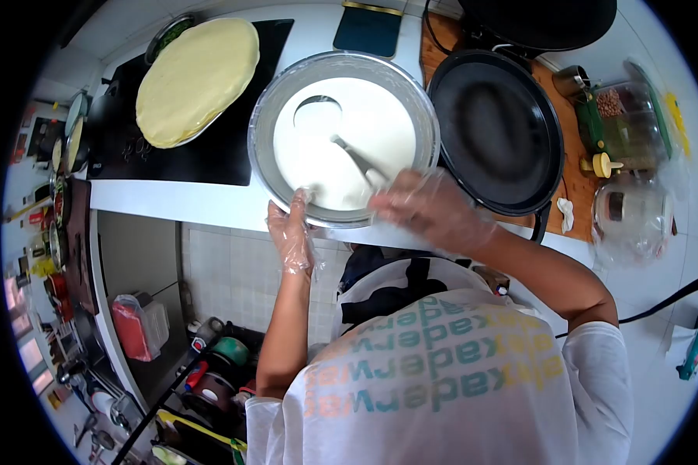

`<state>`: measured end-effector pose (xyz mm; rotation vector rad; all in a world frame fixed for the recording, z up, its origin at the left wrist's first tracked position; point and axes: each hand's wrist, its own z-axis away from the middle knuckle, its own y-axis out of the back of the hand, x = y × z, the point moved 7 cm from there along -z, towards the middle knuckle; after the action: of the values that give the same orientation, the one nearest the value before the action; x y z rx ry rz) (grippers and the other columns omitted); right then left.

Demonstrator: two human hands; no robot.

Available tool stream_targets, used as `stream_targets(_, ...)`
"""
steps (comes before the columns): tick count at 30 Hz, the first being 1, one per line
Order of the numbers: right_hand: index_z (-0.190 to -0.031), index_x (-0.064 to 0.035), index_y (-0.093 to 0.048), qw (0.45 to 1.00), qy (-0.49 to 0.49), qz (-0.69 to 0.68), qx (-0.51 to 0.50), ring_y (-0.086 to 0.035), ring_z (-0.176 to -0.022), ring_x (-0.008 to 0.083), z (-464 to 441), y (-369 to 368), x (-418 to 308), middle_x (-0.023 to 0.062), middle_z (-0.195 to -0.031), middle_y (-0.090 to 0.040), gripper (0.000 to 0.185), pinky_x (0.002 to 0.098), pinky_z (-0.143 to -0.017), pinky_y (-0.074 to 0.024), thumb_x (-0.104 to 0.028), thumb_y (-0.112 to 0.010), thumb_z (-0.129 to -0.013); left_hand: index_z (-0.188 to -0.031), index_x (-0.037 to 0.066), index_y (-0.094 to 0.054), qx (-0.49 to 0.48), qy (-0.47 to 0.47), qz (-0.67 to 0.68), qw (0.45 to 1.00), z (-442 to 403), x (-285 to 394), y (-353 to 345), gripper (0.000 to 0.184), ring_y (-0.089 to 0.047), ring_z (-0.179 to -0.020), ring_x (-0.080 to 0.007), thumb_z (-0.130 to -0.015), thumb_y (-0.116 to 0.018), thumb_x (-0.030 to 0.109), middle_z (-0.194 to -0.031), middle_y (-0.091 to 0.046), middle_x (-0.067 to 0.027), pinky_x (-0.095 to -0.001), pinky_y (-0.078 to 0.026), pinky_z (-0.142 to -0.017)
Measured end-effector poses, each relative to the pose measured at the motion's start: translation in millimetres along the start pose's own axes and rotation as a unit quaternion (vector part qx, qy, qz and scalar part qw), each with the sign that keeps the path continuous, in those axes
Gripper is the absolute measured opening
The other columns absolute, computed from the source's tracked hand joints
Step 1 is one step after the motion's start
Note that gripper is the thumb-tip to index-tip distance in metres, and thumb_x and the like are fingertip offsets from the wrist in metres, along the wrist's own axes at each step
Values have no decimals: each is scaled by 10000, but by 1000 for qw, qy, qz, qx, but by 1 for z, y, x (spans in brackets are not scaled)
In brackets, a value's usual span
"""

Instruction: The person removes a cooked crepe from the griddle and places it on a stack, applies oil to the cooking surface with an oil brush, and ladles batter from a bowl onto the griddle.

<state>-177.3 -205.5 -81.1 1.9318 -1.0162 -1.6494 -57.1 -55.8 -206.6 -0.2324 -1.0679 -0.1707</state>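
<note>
A wide metal bowl (260,159) of smooth white batter (388,116) sits on the white counter's front edge. In the batter rests a ladle (354,159), its round head partly sunk and its handle slanting toward me. My right hand (423,205), in a clear plastic glove and slightly blurred, is closed around the handle's end. At the bowl's near left rim, my left hand (291,232), gloved too, grips the edge with the thumb on top. The fingers beneath the rim are mostly hidden.
Right of the bowl is a round black pan (500,132) on a wooden surface. A stack of thin yellow pancakes (202,81) lies over the black cooktop (217,163) at left. Plastic containers (632,124) and a yellow-topped bottle (601,164) stand far right.
</note>
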Motion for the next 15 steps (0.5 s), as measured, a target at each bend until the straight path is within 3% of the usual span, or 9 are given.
stream_targets(2, -819, -99, -616, 983, -108, -115, 88, -540, -646, 136, -9, 16, 22, 36, -706, -561, 150, 288, -588, -441, -244, -577, -820, -892, 33, -467, 15, -65, -24, 997, -16, -4, 12, 259, -470, -732, -112, -818, -603, 242, -811, -528, -44, -242, -396, -631)
stream_targets(3, -824, -96, -610, 963, -157, -174, 133, -529, -656, 118, -15, 21, 35, 31, -719, -558, 153, 276, -598, -437, -245, -575, -823, -800, 49, -416, 42, -101, -43, 993, -26, 1, 19, 277, -387, -667, -100, -842, -580, 268, -723, -435, -14, -239, -374, -615)
stream_targets(6, -841, -82, -583, 901, -340, -169, 209, -504, -658, 105, -29, 23, 73, 28, -723, -547, 172, 254, -617, -433, -246, -531, -837, -751, 66, -376, 68, -173, -116, 976, -44, 29, 21, 287, -333, -636, -94, -859, -560, 257, -685, -355, 8, -229, -356, -603)
stream_targets(7, -873, -77, -573, 903, -308, -185, 237, -520, -668, 119, -32, 18, 81, 26, -729, -549, 190, 260, -637, -446, -255, -519, -833, -736, 68, -367, 78, -169, -142, 972, -52, 34, 19, 264, -341, -636, -86, -880, -526, 224, -687, -371, 6, -214, -354, -592)
stream_targets(10, -893, -73, -582, 892, -320, -271, 168, -551, -720, 114, -26, 1, 90, 36, -749, -571, 202, 251, -683, -463, -260, -531, -838, -727, 75, -363, 56, -157, -29, 986, -73, 34, 13, 251, -346, -633, -80, -890, -503, 203, -683, -373, 7, -216, -357, -580)
stream_targets(13, -929, -72, -598, 920, -293, -226, 131, -573, -769, 98, -10, 9, 70, 55, -808, -605, 159, 220, -704, -470, -196, -541, -847, -715, 80, -358, 59, -173, -53, 982, -76, 36, 10, 244, -347, -625, -75, -897, -488, 175, -678, -373, 13, -220, -362, -571)
stream_targets(15, -945, -60, -607, 943, -203, -215, 152, -581, -782, 97, -2, 22, 56, 67, -839, -618, 138, 203, -702, -474, -137, -543, -850, -706, 85, -350, 63, -187, -73, 978, -76, 37, 11, 251, -344, -617, -74, -899, -485, 172, -668, -370, 16, -217, -362, -568)
